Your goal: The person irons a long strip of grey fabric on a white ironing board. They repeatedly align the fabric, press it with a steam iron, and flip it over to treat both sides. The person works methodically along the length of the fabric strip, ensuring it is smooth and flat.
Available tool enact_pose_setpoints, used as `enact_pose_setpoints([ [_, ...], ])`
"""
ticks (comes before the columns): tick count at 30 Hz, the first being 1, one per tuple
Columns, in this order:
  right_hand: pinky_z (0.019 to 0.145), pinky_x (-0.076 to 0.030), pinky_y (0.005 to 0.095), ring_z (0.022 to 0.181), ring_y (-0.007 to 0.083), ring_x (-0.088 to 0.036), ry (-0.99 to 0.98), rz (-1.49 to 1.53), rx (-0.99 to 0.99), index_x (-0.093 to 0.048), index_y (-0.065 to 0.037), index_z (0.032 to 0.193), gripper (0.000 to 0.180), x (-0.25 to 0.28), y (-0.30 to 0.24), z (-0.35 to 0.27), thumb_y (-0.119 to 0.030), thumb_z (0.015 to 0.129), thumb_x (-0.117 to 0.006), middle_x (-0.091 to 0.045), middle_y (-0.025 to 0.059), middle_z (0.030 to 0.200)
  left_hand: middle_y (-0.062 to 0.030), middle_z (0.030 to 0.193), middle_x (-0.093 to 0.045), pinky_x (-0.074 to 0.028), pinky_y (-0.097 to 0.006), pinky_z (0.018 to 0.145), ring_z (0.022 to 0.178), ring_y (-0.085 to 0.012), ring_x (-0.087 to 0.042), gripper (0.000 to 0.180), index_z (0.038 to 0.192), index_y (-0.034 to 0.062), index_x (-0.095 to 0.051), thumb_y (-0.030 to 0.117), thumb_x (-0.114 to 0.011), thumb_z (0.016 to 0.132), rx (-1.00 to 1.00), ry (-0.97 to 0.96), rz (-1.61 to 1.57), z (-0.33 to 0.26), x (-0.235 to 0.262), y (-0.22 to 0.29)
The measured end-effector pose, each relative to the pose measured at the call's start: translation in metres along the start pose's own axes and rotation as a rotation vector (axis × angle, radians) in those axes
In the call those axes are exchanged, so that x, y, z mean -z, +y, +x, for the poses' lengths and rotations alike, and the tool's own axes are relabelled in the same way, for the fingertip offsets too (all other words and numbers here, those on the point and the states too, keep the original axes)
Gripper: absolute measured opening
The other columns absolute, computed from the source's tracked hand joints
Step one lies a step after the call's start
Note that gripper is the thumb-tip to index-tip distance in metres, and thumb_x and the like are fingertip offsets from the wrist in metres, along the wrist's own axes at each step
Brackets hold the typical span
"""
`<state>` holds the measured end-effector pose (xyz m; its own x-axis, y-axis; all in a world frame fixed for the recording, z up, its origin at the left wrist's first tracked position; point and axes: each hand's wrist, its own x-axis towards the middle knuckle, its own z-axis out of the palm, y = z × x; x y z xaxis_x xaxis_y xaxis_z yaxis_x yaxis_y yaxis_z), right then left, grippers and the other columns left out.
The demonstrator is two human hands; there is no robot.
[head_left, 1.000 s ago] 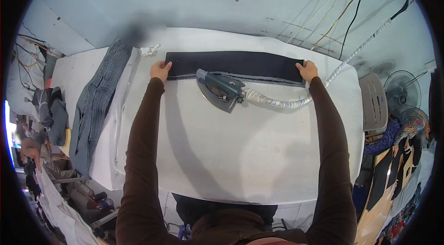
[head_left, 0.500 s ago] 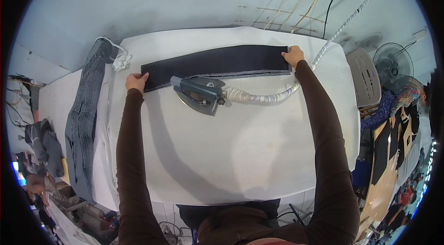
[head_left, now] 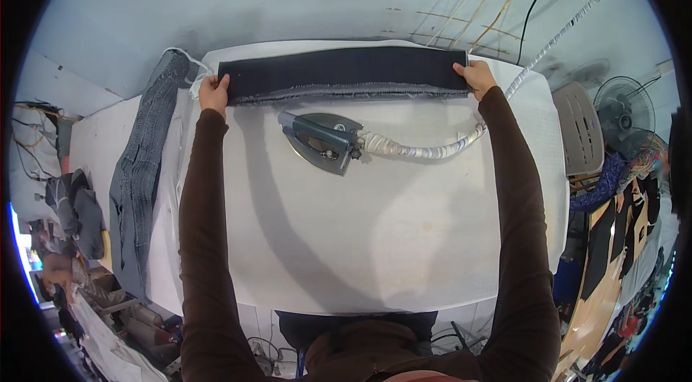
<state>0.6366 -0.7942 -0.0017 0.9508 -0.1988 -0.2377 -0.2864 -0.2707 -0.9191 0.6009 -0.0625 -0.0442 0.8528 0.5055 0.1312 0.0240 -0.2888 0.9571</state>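
Observation:
A long strip of dark denim fabric [head_left: 342, 70] with a frayed lower edge stretches between my hands at the far side of the white-covered ironing table [head_left: 346, 238]. My left hand [head_left: 214, 92] pinches its left end, thumb on top. At the right end, my right hand [head_left: 478, 78] grips the strip in the same way. Just below the fabric an iron [head_left: 321, 140] lies on the table, apart from both hands. Its cloth-wrapped hose [head_left: 422, 151] runs right and passes behind my right forearm.
A pile of grey-blue denim pieces [head_left: 140, 173] hangs along the table's left side, beside a white cord [head_left: 194, 65]. To the right stand a beige plastic chair [head_left: 579, 130], a fan [head_left: 621, 112] and a wooden table [head_left: 598, 259] with dark cut pieces. A person in patterned clothing is at the right.
Both hands have raised the denim strip upward, away from the iron, and it now lies straighter. More of its frayed edge shows. The whole view has shifted slightly.

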Motion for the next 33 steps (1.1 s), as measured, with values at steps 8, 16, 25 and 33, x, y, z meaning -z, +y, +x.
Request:
enact_pose_setpoints([
  [8, 0.098, -0.062, 0.0445, 0.11, 0.0375, -0.08, 0.333, -0.615, 0.371, -0.077, -0.003, 0.127, 0.038, -0.023, 0.01, -0.018, -0.018, 0.094, -0.087, -0.082, 0.0206, 0.123, -0.0232, 0.139, -0.071, -0.053, -0.044, 0.11, 0.127, -0.0372, -0.068, 0.044, 0.148, 0.0015, -0.065, 0.02, -0.073, 0.109, -0.072, -0.099, 0.491, -0.026, 0.014, -0.019],
  [16, 0.099, -0.061, 0.0345, 0.109, 0.019, -0.078, 0.297, -0.369, 0.543, -0.077, 0.003, 0.128, 0.022, 0.058, -0.006, -0.248, -0.009, 0.111, -0.072, -0.082, 0.0128, 0.118, -0.0254, 0.178, -0.041, -0.026, -0.062, 0.135, 0.166, -0.0435, -0.038, 0.06, 0.169, 0.0028, -0.048, 0.026, -0.061, 0.115, -0.201, -0.203, 0.951, -0.365, 0.119, -0.005],
  [25, 0.105, -0.057, 0.0492, 0.116, 0.0428, -0.072, -0.052, -0.49, 0.978, -0.072, 0.004, 0.136, 0.033, -0.168, -0.063, -0.321, -0.01, 0.106, -0.075, -0.077, 0.0229, 0.126, -0.0223, 0.184, -0.033, -0.018, -0.065, 0.137, 0.171, -0.0419, -0.029, 0.071, 0.175, 0.0081, -0.041, 0.038, -0.059, 0.113, 0.073, -0.077, 1.111, -0.515, 0.095, 0.056],
  [33, 0.094, -0.057, 0.0553, 0.11, 0.0467, -0.071, -0.206, -0.821, 0.916, -0.063, 0.002, 0.153, 0.048, -0.308, -0.072, -0.261, -0.013, 0.108, -0.07, -0.072, 0.0248, 0.115, -0.021, 0.167, -0.058, -0.03, -0.063, 0.133, 0.162, -0.0432, -0.046, 0.046, 0.152, 0.0074, -0.066, 0.021, -0.07, 0.109, -0.079, 0.365, 0.623, -0.479, 0.16, 0.035],
])
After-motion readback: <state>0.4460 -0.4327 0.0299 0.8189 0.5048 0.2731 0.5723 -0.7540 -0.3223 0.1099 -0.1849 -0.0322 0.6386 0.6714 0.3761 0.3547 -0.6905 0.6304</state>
